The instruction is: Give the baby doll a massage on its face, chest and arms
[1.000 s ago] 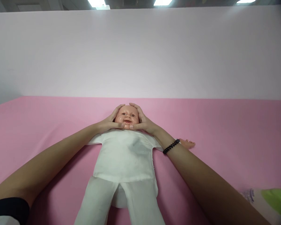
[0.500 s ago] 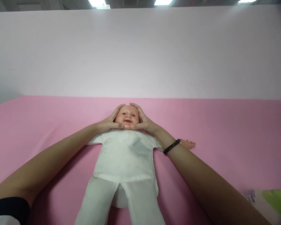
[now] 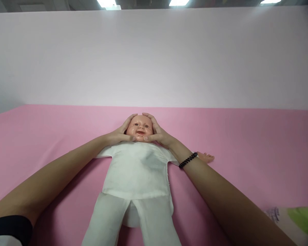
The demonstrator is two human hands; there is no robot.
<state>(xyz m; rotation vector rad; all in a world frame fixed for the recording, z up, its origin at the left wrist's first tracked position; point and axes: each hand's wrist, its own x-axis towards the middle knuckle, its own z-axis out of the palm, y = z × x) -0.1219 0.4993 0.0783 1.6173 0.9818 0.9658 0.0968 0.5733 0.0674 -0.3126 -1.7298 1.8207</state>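
Very little has moved since the earlier frames: the thumb (image 3: pixel 151 138) of the right hand (image 3: pixel 163 136) has slid slightly outward along the chin of the doll (image 3: pixel 137 169), while the left hand (image 3: pixel 118 135) keeps its place. The doll lies on the pink surface (image 3: pixel 246 140), its head (image 3: pixel 140 125) just short of the far edge, where a tall white panel (image 3: pixel 154 58) rises. Pink stretches wide to both sides, bounded at the far left by a grey side wall (image 3: pixel 0 92); at the near right, a white-and-green container (image 3: pixel 301 220) sits partly behind the right forearm (image 3: pixel 220 191). The doll is face up, its long axis running away from the person, head at the far end, legs toward the person and cut off by the lower frame edge. Its arms spread sideways beneath the forearms. The head lies between both hands, which are cupped round it and grasp it, fingers curled along the sides and top, thumbs along the chin. A black coiled bracelet (image 3: pixel 188 160) circles the right wrist.
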